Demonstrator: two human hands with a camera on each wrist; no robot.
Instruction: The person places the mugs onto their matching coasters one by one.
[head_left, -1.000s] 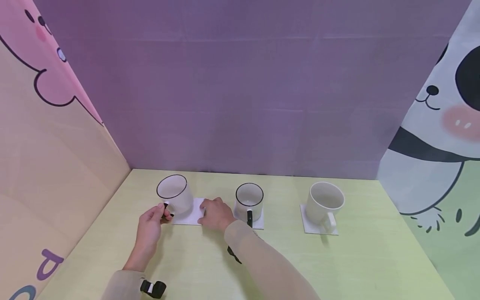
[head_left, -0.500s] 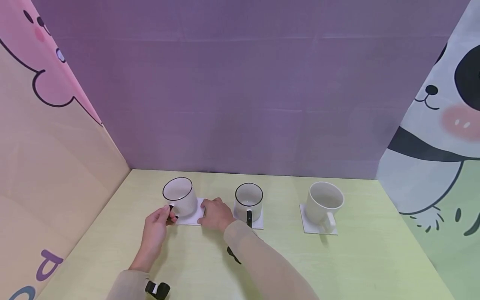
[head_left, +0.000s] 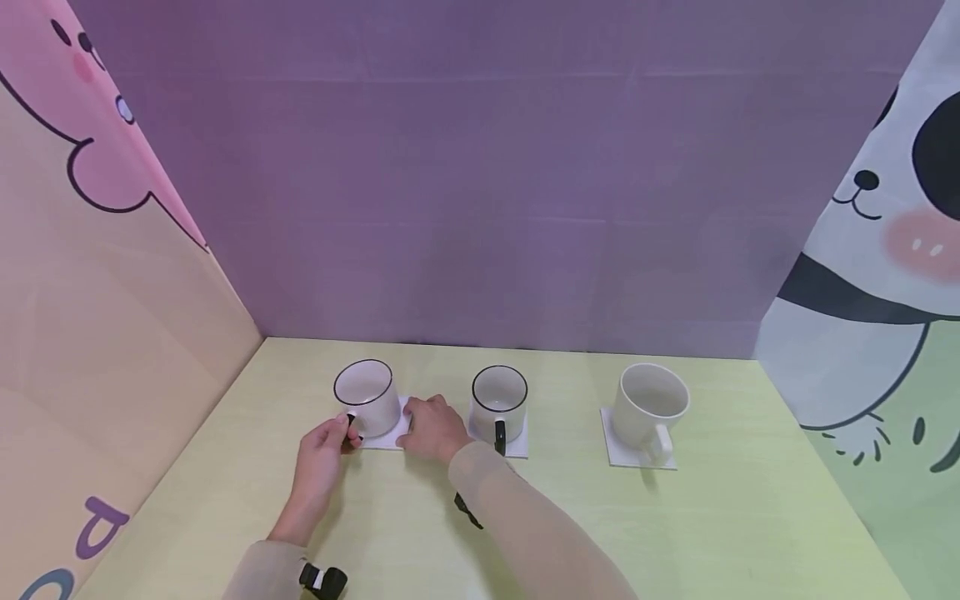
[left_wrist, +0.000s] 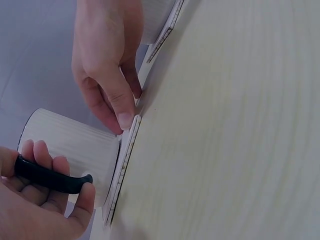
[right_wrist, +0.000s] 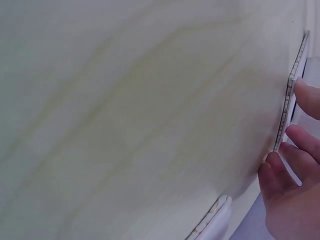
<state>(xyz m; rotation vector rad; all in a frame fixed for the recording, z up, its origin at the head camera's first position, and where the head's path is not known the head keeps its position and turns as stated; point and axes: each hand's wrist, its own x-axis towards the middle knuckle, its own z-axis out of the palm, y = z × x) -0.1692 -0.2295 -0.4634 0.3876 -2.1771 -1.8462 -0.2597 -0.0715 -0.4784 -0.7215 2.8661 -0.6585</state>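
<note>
My left hand (head_left: 321, 462) grips the black handle (left_wrist: 52, 179) of a white mug (head_left: 377, 412) with a black rim. That mug is upright over the left white square coaster (head_left: 386, 442); in the left wrist view its base is close against the coaster's top. My right hand (head_left: 435, 429) holds the coaster's right side, thumb at the near corner and fingers farther back along the edge. In the right wrist view the thumb (right_wrist: 307, 97) and fingertips meet the coaster's edge.
Just right of my right hand, a second black-rimmed white mug (head_left: 495, 410) stands on a coaster (head_left: 517, 450). Farther right, an all-white mug (head_left: 645, 412) sits on another coaster (head_left: 618, 454). A purple backdrop (head_left: 480, 183) rises behind the pale table (head_left: 570, 525).
My left hand has moved the mug rightward and slightly nearer me, farther onto the left coaster. My right hand has stayed in place on the coaster's edge.
</note>
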